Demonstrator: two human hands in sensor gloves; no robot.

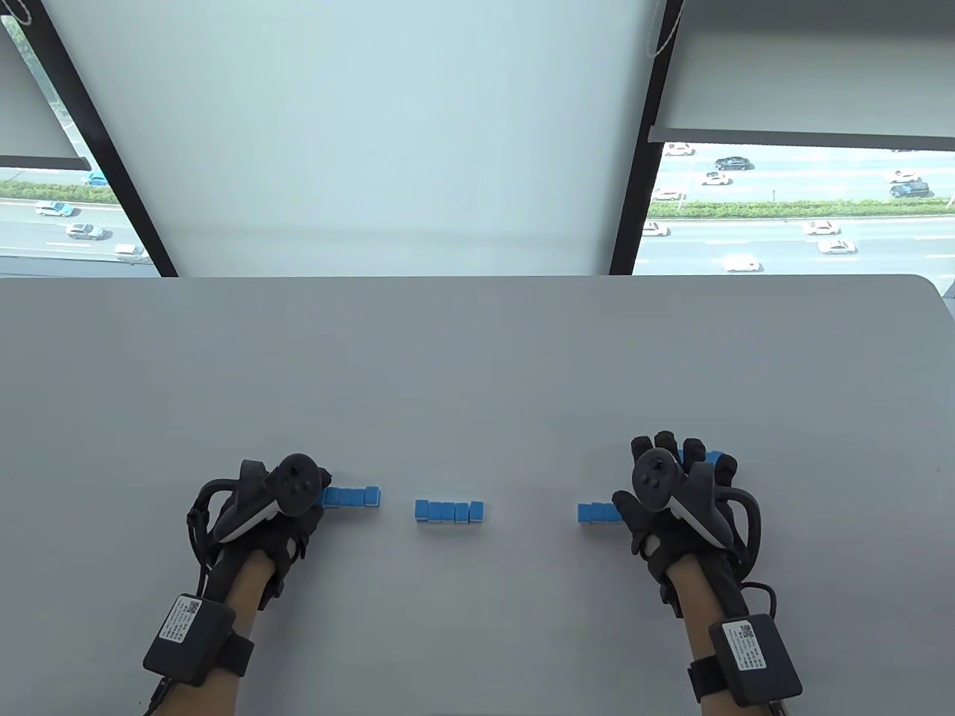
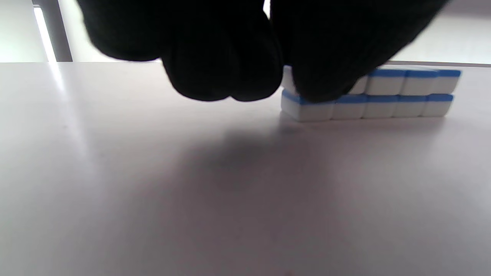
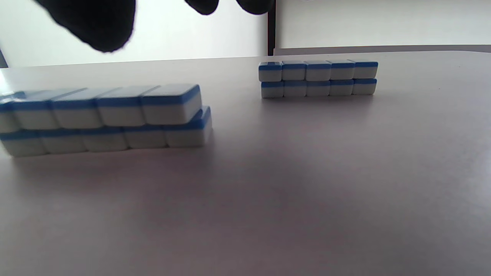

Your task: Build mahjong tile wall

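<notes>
- Left grip (image 1: pixel 280 514): fingers (image 2: pixel 226 69) curled down at the left end of the left tile stack (image 2: pixel 383 94), glove overlapping the end tile of the top row. Contact looks likely; whether it actually pinches that tile, cannot tell.
- Left tile stack: two rows high, top row sitting flush on the bottom row, just right of the left hand on the bench (image 1: pixel 477 358).
- Middle tile stack (image 1: pixel 449 512): also two rows, five tiles per row, standing free between the hands, apart from both.
- Right tile stack (image 1: pixel 597 512): two rows, top row shifted slightly off the bottom one; its right end is hidden under the hand.
- Right grip (image 1: pixel 675 488): fingers spread and relaxed, above the stack, holding nothing.
- Tiles: small rounded blocks, glossy, blue back layer over a white body.
- Bench: smooth, matte pale grey with a soft sheen, rounded far corner.
</notes>
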